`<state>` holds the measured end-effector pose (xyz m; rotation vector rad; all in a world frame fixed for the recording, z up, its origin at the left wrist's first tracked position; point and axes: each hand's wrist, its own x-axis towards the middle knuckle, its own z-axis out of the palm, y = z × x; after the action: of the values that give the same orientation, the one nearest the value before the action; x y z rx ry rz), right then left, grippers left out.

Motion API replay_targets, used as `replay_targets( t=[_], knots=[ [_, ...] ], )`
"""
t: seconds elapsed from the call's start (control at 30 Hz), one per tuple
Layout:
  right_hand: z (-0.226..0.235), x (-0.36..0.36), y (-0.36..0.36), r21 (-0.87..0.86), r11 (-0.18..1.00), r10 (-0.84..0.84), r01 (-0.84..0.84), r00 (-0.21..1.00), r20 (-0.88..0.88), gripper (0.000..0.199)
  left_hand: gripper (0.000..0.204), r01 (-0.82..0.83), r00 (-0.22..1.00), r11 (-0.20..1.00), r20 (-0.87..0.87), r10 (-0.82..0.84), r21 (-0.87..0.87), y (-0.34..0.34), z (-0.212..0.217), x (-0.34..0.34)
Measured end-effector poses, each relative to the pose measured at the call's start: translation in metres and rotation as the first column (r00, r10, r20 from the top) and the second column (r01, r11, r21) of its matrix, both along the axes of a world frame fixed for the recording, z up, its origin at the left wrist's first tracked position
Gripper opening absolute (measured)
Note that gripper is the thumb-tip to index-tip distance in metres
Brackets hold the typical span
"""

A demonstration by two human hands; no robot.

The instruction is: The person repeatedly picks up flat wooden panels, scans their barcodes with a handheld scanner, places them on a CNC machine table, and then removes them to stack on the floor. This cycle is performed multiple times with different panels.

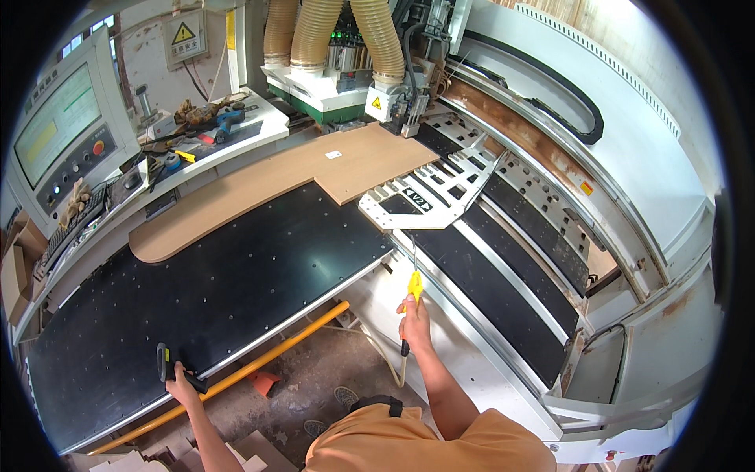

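Observation:
My left hand (183, 385) is closed round the grip of a black handheld barcode scanner (163, 363), over the front edge of the black table (259, 259). My right hand (417, 324) grips a yellow air blow gun (415, 284). Its thin nozzle points away from me, toward a white slotted machine plate (440, 212), and a pale hose (403, 370) hangs from its handle. Beyond both hands a long brown wooden panel (259, 193) lies across the table's far side, with a small white label (333, 155) on top. Its right end reaches under the machine head.
A machine head (346, 86) with several ribbed dust hoses (318, 35) stands at the back. On the left are a control screen (59, 118) and a side bench (252, 126) holding tools. Black machine beds (487, 275) extend right. A yellow rail (259, 362) runs along the table front.

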<state>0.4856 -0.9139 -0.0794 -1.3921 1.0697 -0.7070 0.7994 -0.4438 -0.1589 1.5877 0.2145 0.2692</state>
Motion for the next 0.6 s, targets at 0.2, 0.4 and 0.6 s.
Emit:
replay_targets(
  t=[0.2, 0.4, 0.6],
  knots=[
    [-0.001, 0.001, 0.0, -0.013, 0.997, 0.069, -0.069, 0.997, -0.033, 0.042, 0.027, -0.001, 1.0, 1.0, 0.014, 0.001, -0.003, 0.0, -0.002, 0.001],
    [-0.007, 0.003, -0.001, -0.125, 0.986, 0.09, -0.107, 0.987, -0.135, 0.043, 0.027, -0.001, 1.0, 1.0, 0.007, 0.001, -0.002, 0.0, -0.002, -0.001],
    [0.003, 0.009, 0.004, -0.172, 0.978, 0.079, -0.116, 0.975, -0.207, 0.045, 0.026, 0.001, 1.0, 1.0, 0.004, -0.001, -0.017, -0.002, 0.001, -0.003]
  ],
)
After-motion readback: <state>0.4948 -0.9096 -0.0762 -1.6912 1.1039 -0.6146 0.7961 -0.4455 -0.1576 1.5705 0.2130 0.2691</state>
